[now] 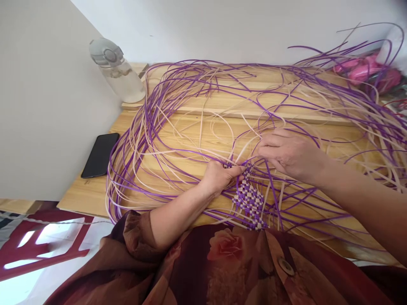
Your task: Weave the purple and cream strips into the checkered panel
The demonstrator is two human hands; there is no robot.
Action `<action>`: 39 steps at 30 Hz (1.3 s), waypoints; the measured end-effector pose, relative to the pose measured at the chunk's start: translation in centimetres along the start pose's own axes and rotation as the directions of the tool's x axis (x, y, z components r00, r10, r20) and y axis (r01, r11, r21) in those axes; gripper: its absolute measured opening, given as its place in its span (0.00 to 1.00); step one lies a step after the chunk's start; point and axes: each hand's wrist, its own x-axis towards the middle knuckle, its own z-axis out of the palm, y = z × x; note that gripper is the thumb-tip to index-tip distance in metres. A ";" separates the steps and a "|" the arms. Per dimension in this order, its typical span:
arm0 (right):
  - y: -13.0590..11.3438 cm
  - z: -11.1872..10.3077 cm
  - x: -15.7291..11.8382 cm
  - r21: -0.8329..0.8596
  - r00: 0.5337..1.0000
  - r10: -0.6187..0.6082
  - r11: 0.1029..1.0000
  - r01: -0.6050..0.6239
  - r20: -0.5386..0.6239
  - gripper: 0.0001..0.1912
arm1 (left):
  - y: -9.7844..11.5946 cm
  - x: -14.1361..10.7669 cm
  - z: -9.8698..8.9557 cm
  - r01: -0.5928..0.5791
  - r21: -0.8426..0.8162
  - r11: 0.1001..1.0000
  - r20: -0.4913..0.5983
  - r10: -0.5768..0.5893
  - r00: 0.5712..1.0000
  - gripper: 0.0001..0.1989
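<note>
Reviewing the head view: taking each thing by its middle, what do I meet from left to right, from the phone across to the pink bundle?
Black phone → clear bottle with grey lid → left hand → purple-and-cream woven piece → right hand → pink bundle.

The left grip (219, 177) was pinched closed, its thumb (235, 170) extended rightward. The right grip (280, 149), slightly farther forward, had its fingers (271, 142) curled together. Both bare forearms (182, 207) slanted inward.
</note>
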 end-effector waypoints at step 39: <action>-4.0 0.7 -1.2 0.146 0.828 0.470 0.836 -0.529 0.306 0.10 | 0.4 -0.4 0.2 -0.006 -0.074 0.997 0.102 0.014 0.995 0.20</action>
